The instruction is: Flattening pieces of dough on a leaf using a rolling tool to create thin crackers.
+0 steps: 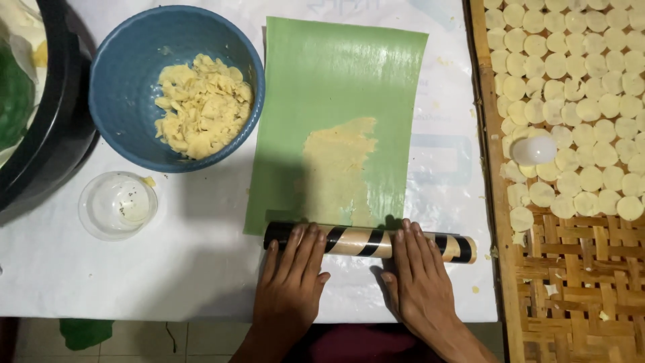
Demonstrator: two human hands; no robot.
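A rolling pin [359, 242] with black and tan diagonal stripes lies across the near edge of a green leaf sheet [349, 74]. My left hand [292, 279] rests flat on the pin's left part, fingers stretched over it. My right hand [418, 275] lies flat on its right part. A thin, flattened patch of pale yellow dough [336, 168] is spread on the leaf sheet just beyond the pin.
A blue bowl [127, 81] with pale dough scraps [201, 107] sits at the back left, a small clear cup [117, 205] in front of it. A dark round pan edge [57, 101] is far left. At right, a woven bamboo tray [571, 282] holds several dough discs [578, 101] and a small upturned glass [534, 149].
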